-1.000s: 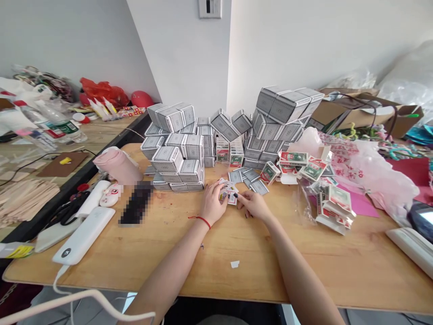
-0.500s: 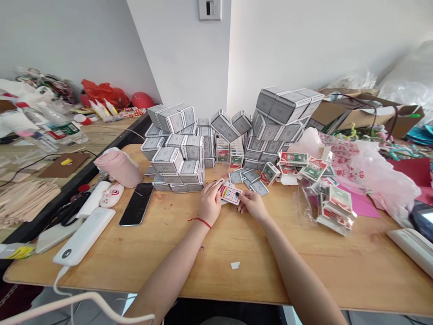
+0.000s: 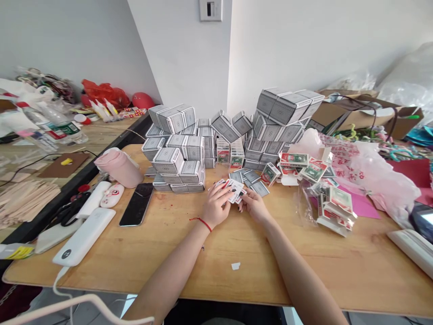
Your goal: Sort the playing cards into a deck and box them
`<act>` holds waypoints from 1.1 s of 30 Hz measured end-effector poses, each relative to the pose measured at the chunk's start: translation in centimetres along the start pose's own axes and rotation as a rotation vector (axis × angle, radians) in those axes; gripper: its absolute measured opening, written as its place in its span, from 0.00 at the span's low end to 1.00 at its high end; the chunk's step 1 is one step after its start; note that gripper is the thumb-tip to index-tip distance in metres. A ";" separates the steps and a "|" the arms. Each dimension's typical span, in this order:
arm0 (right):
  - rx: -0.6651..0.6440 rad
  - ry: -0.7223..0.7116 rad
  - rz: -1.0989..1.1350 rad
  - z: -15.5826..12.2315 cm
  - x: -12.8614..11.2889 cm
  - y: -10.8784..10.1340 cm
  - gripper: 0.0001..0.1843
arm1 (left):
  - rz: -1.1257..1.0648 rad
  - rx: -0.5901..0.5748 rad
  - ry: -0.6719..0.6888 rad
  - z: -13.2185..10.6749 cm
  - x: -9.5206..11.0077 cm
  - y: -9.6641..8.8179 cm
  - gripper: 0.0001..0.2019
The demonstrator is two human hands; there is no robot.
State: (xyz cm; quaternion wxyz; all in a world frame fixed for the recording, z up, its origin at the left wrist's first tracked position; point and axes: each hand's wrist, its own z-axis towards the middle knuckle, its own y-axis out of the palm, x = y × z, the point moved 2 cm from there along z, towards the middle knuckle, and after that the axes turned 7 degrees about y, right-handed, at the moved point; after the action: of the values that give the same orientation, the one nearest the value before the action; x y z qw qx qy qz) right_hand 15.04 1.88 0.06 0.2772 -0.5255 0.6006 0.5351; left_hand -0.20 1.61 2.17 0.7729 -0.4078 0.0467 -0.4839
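Past the middle of the near edge of the worktop (image 3: 250, 284), the cards (image 3: 235, 192) are between both hands, touching each. The left hand (image 3: 217, 205) holds their left side, fingers laid over; the right hand (image 3: 252, 205) pinches their right side. Their long axis seems to run, somewhat tilted, toward the far edge, with loose cards (image 3: 251, 176) just beyond

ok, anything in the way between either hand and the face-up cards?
Nothing visible. The left hand lies over the left side of the face-up cards, and the right hand holds their right edge. The loose grey-backed cards lie just beyond, not between.
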 end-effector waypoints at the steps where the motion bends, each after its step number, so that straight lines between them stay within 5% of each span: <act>1: 0.002 -0.004 0.009 -0.1 -0.1 0.0 0.22 | -0.004 -0.014 0.003 0.1 0.1 -0.1 0.18; 11: -0.019 -0.003 0.091 -0.4 -0.8 -0.2 0.16 | -0.048 -0.035 0.005 0.4 0.6 -0.7 0.14; 19: 0.094 -0.112 -0.122 0.0 -0.5 -0.6 0.17 | -0.091 0.147 -0.267 -0.5 -1.2 0.2 0.21; 24: 0.102 -0.110 -0.192 0.0 -0.4 -0.7 0.18 | -0.182 0.204 -0.363 -0.9 -1.6 0.7 0.10; 33: 0.185 -0.102 -0.245 0.0 -0.4 -0.5 0.18 | -0.197 0.185 -0.434 -0.9 -1.8 0.7 0.12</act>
State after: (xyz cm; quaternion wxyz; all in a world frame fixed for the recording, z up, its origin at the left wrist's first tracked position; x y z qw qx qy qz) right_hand 15.63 2.05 0.27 0.4176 -0.5392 0.5640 0.4656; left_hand -1.06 2.62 0.53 0.7479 -0.4323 -0.2047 -0.4604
